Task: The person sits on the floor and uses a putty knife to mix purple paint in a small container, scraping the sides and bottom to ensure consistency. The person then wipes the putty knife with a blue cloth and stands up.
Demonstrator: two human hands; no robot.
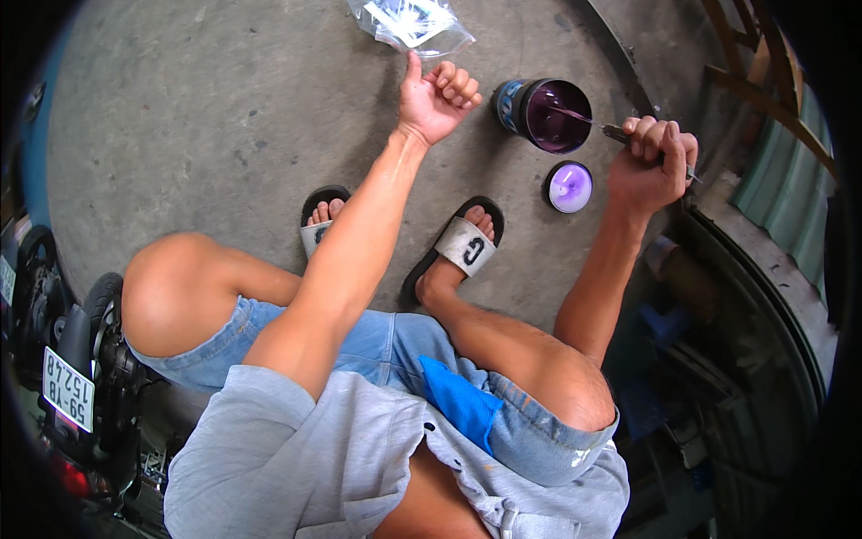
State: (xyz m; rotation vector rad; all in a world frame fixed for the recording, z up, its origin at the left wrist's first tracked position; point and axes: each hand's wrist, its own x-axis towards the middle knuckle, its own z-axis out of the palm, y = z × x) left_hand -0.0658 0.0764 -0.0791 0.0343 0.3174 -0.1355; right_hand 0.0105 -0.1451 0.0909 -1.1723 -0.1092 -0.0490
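Note:
My right hand [655,162] is closed around a thin metal tool with a dark handle [618,134]. Its narrow blade reaches over the rim into an open black can [514,106] with a blue label. Dark purple liquid [549,126] shows inside. Close by on the floor lies a round, dark-rimmed lid [569,187], bright purple and white on its upper face. My left hand [440,101] is palm up with fingers curled in and thumb stretched out; I see nothing in it. Just beyond that thumb lies a clear plastic bag [415,27]; its contents are hard to make out.
I squat on a grey concrete floor [206,117], my sandals [465,244] set near the lid. Parked motorbikes [90,350] stand at the left. To the right are a raised metal edge [763,269], corrugated sheeting [783,175] and curved wooden slats [774,90].

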